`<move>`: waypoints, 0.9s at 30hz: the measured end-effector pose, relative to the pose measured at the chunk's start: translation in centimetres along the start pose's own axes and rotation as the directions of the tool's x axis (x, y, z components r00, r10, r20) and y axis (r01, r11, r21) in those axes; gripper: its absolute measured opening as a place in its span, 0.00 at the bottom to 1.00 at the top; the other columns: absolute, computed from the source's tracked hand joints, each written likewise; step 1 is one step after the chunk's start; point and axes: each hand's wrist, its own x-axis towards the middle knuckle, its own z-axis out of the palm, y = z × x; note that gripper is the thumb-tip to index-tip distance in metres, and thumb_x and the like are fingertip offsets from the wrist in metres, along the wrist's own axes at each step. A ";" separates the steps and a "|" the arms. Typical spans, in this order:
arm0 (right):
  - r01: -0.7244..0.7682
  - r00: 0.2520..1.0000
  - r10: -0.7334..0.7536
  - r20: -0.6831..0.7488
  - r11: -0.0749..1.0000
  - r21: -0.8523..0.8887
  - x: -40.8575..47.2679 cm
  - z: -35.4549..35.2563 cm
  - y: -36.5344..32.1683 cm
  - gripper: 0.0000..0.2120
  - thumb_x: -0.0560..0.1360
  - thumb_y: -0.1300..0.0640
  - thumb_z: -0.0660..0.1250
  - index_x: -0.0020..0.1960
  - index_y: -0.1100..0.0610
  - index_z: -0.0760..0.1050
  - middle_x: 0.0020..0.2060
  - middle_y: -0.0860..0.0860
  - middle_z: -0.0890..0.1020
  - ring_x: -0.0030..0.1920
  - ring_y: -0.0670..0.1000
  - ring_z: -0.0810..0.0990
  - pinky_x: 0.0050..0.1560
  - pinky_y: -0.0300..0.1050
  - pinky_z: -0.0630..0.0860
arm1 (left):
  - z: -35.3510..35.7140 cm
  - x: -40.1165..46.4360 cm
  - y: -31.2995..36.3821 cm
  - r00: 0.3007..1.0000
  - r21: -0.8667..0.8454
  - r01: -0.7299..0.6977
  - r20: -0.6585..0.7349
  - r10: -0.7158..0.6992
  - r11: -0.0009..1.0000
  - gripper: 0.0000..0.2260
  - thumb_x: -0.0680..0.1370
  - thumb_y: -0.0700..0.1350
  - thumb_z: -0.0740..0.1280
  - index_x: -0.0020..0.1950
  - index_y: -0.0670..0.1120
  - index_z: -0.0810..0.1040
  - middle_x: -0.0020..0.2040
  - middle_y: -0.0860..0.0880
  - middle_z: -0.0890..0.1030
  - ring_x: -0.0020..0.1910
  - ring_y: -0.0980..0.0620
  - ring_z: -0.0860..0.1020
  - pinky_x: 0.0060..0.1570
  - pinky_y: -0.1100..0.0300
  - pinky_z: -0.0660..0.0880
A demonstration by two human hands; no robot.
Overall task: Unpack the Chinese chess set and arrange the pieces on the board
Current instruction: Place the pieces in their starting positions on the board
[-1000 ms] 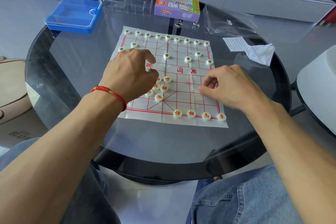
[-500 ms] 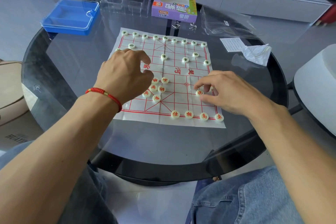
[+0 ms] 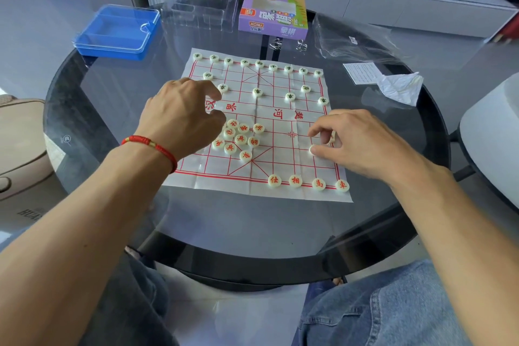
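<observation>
Head view recorded a paper board [image 3: 261,132] lying flat on a round glass tabletop [image 3: 252,222], with creases visible along its folds. The far side was fully set out with green pieces [image 3: 257,92]. On the near side only four red pieces stood in the back row [image 3: 307,182], at the right. A loose cluster of red pieces [image 3: 238,139] lay touching one another left of centre. The left hand [image 3: 179,121] hovered over the left half of the board with its fingers loosely curled beside the cluster; whether it held a piece could not be told. The right hand [image 3: 354,140] had its fingers curled down over the right flank, its thumb on a piece [image 3: 312,149] on the board, with what appeared to be a second piece pinched under the fingers. Risks noted: the board was thin and unweighted on smooth glass, so a wrist dragged across it would likely shift the sheet and scatter the seated rows. The left forearm crossed low over the near left corner and could sweep the cluster. The round pieces could roll off the tabletop edge if knocked onto their rims. A piece set off its intersection on a raised crease might tip or slide. The purple box [image 3: 273,8], blue case [image 3: 118,31] and clear tray [image 3: 202,8] stood well apart beyond the board and posed no hazard.
</observation>
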 end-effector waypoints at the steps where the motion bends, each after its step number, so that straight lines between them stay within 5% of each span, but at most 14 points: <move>1: 0.014 1.000 -0.013 -0.025 1.000 0.022 0.1 0.0 -0.2 0.12 0.76 0.47 0.72 0.59 0.47 0.81 0.46 0.41 0.80 0.45 0.43 0.75 0.51 0.47 0.74 | 0.0 0.1 -0.3 1.000 0.022 0.003 0.008 -0.003 1.000 0.15 0.80 0.47 0.67 0.67 0.50 0.78 0.66 0.44 0.78 0.63 0.41 0.76 0.61 0.43 0.74; 5: 0.108 0.992 -0.104 -0.066 0.992 0.059 1.5 1.0 -2.1 0.10 0.79 0.49 0.70 0.59 0.49 0.82 0.47 0.42 0.81 0.41 0.38 0.73 0.50 0.43 0.73 | 0.1 0.9 -2.1 0.999 0.108 -0.013 0.038 0.009 0.994 0.15 0.80 0.46 0.66 0.68 0.50 0.77 0.67 0.44 0.77 0.65 0.41 0.74 0.62 0.41 0.74; 13: 0.188 0.981 -0.188 -0.053 0.982 0.005 5.3 2.9 -4.6 0.14 0.80 0.43 0.66 0.61 0.49 0.79 0.52 0.45 0.81 0.53 0.50 0.78 0.55 0.51 0.77 | 1.7 2.4 -6.2 0.997 0.048 0.071 0.003 -0.071 0.996 0.18 0.82 0.43 0.60 0.72 0.51 0.74 0.73 0.45 0.72 0.69 0.39 0.72 0.62 0.41 0.74; 20: 0.226 0.973 -0.225 -0.056 0.974 0.008 6.0 3.3 -4.4 0.10 0.79 0.44 0.68 0.55 0.48 0.81 0.48 0.44 0.80 0.49 0.49 0.78 0.50 0.50 0.77 | 2.9 2.3 -7.7 0.997 0.077 0.055 -0.049 -0.051 0.995 0.17 0.84 0.46 0.57 0.73 0.54 0.73 0.74 0.49 0.72 0.71 0.42 0.67 0.67 0.41 0.61; 27: 0.093 0.996 -0.094 0.001 0.994 0.059 4.9 0.3 -1.0 0.06 0.77 0.48 0.72 0.53 0.46 0.83 0.46 0.43 0.81 0.41 0.41 0.75 0.44 0.42 0.71 | 3.0 2.2 -8.5 1.000 0.111 0.017 -0.010 -0.016 0.994 0.18 0.85 0.49 0.59 0.75 0.54 0.70 0.76 0.48 0.69 0.74 0.41 0.65 0.71 0.40 0.58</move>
